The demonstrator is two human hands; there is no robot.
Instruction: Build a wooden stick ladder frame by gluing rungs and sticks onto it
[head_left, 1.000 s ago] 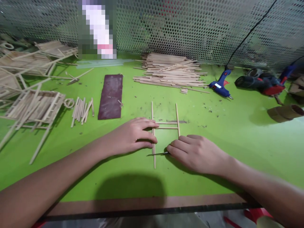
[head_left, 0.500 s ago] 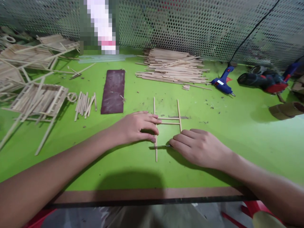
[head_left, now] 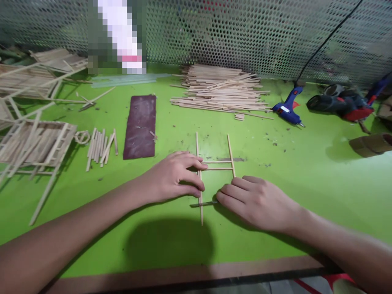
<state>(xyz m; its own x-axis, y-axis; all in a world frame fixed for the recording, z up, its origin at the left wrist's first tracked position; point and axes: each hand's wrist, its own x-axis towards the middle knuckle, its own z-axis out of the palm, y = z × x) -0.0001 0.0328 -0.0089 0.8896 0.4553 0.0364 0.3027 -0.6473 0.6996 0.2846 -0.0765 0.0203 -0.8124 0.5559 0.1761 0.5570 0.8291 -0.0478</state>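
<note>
The right hand (head_left: pixel 254 202) has its blade (head_left: pixel 208 203) turned, showing a broader, darker face than 1 second ago.

- Readable text, numbers or signs: none.
- Glue gun (head_left: pixel 292 114), right: a small white label (head_left: pixel 284 109) on its blue body; any print on it too small to read.
- Power tool (head_left: pixel 338 105), far right: any lettering too blurred to read.
- Pixelated patch (head_left: pixel 118 36), upper left: any markings there hidden.

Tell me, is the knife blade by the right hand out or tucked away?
Out: the knife blade juts from the closed right hand, crossing a thin wooden stick. Its handle is hidden.
</note>
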